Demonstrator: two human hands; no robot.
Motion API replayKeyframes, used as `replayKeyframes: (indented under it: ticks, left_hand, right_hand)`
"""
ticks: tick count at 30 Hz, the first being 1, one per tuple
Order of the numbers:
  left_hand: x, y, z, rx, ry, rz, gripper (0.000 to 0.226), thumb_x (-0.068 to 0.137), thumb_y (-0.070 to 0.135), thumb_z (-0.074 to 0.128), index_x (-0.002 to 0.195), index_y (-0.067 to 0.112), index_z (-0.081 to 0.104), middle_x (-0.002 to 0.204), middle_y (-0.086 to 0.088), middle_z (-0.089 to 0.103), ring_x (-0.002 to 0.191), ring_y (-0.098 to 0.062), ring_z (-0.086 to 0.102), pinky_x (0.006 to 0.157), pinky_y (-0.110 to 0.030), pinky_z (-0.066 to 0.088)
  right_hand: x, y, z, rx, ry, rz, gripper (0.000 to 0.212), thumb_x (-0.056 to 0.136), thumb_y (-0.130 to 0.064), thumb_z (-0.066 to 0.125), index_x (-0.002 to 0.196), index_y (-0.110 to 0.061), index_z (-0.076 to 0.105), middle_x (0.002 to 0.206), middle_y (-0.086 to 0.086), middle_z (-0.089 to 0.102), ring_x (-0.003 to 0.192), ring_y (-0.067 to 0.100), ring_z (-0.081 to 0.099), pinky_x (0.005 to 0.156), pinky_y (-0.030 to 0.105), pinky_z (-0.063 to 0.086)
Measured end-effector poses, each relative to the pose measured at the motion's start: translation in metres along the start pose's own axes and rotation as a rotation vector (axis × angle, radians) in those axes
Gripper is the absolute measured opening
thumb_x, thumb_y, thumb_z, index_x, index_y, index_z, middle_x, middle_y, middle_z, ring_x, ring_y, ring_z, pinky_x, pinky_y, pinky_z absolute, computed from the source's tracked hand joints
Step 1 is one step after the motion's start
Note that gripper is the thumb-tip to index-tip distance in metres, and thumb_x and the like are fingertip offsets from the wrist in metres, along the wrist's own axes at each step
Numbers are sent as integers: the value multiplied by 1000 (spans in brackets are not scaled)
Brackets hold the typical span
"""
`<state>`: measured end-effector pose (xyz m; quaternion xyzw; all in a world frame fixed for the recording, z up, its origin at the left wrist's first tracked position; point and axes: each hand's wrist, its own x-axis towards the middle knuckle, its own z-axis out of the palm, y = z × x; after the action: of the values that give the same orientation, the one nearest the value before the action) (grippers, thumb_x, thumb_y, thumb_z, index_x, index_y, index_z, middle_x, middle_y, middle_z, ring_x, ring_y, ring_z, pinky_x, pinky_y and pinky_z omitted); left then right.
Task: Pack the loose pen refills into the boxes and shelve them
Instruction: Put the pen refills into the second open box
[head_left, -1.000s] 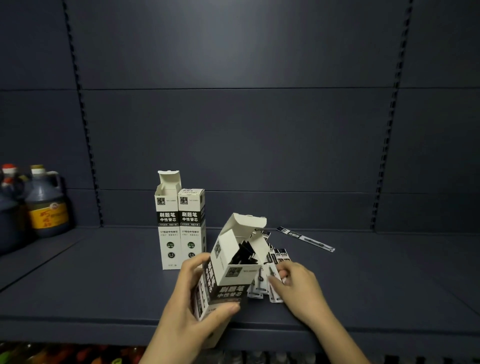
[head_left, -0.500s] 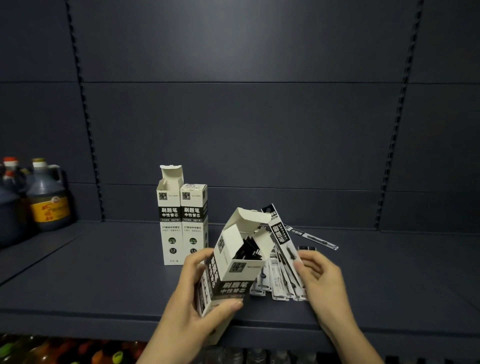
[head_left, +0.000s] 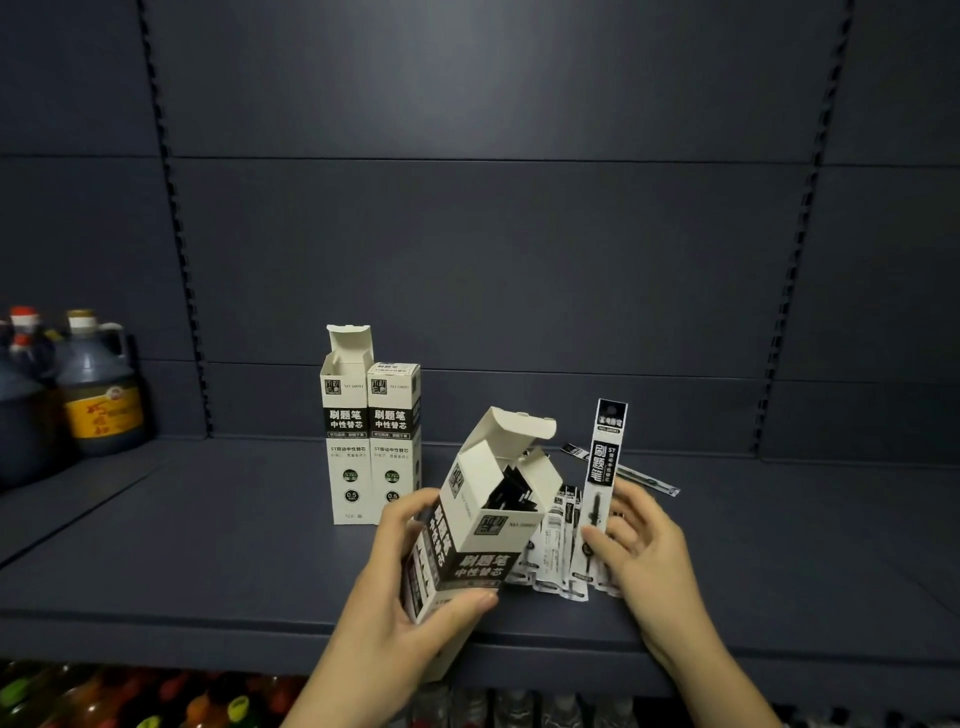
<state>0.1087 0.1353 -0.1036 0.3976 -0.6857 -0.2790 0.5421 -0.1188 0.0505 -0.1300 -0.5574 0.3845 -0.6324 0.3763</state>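
Note:
My left hand (head_left: 415, 587) grips a white-and-black refill box (head_left: 478, 525), tilted with its top flap open and dark refill packets showing inside. Right of it, my right hand (head_left: 641, 551) pinches one packaged pen refill (head_left: 602, 467) by its lower end and holds it upright. Several loose refill packets (head_left: 558, 551) lie on the dark shelf (head_left: 208, 545) between my hands. One more refill (head_left: 639, 475) lies farther back on the shelf. Two upright boxes stand behind: the left one (head_left: 345, 431) has its flap open, the right one (head_left: 393, 436) is closed.
Dark sauce jugs (head_left: 98, 395) stand at the far left of the shelf. The shelf's front edge (head_left: 208, 631) runs just below my hands, with colourful bottles (head_left: 130, 701) on the level underneath. The back panel is bare.
My right hand has lifted one refill packet off the loose pile and raised it upright. The box in my left hand has stayed tilted in about the same spot.

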Motion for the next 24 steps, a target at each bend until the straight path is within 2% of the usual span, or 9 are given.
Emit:
replayKeyframes:
  ticks: [2, 5, 8, 10, 11, 14, 18, 21, 24]
  left_hand:
    - [0, 0, 0, 7, 1, 0, 67, 67, 37, 81, 117, 58, 42, 118, 22, 65, 108, -3, 67, 89, -11, 49]
    - [0, 1, -1, 14, 1, 3, 68, 74, 25, 84, 115, 59, 43, 116, 23, 65, 107, -3, 67, 88, -10, 49]
    - [0, 3, -2, 11, -4, -6, 66, 70, 27, 80, 115, 59, 42, 116, 23, 65, 107, -1, 67, 87, -10, 49]
    - [0, 4, -1, 10, -8, -8, 66, 71, 26, 79, 114, 60, 42, 117, 24, 65, 107, -1, 67, 87, -9, 48]
    - [0, 4, -1, 14, -10, -5, 67, 72, 23, 79, 113, 60, 42, 116, 25, 64, 107, -1, 67, 86, -9, 48]
    - [0, 5, -1, 21, -18, -9, 70, 75, 16, 80, 111, 61, 41, 115, 28, 64, 106, 1, 67, 85, -8, 48]
    - [1, 3, -1, 22, -12, -3, 69, 74, 22, 84, 114, 59, 41, 117, 25, 64, 107, -1, 67, 87, -10, 48]
    - [1, 3, 0, 4, -12, -4, 67, 67, 34, 81, 115, 60, 41, 117, 24, 65, 106, -2, 68, 86, -10, 49]
    - [1, 4, 0, -15, -13, -10, 67, 62, 43, 79, 115, 60, 42, 117, 24, 65, 107, -2, 67, 86, -11, 49]
  right_hand:
    - [0, -4, 0, 24, 3, 8, 32, 83, 17, 63, 107, -6, 64, 99, 14, 74, 67, 8, 70, 57, 14, 52]
    - [-2, -14, -1, 37, 31, -22, 11, 86, 1, 68, 97, 1, 65, 94, 22, 73, 66, 10, 68, 57, 15, 51]
    - [-6, -32, -1, 35, 33, -72, 35, 83, -28, 75, 86, 4, 61, 86, 33, 65, 68, 24, 60, 64, 32, 48]
    - [-11, -52, 2, 22, 24, -134, 20, 87, -21, 68, 83, -2, 66, 84, 21, 71, 74, 26, 65, 73, 33, 51]
    - [-13, -62, 3, -2, 13, -177, 13, 88, -17, 66, 82, -6, 69, 83, 14, 74, 77, 23, 67, 74, 27, 53]
    - [-23, -92, 8, 30, 0, -276, 6, 86, -12, 67, 84, -10, 72, 80, 3, 72, 75, 16, 65, 67, 19, 53]
    - [-37, -127, 13, 194, -20, -343, 18, 79, -15, 69, 96, -18, 70, 92, 10, 73, 81, 19, 67, 65, 24, 56]
    - [-44, -147, 17, 236, -31, -429, 16, 76, -19, 69, 90, -27, 67, 89, 10, 73, 76, 21, 67, 65, 26, 55]
    - [-46, -158, 21, 251, -16, -490, 14, 79, -19, 68, 88, -28, 63, 89, 11, 73, 73, 22, 66, 69, 28, 56]
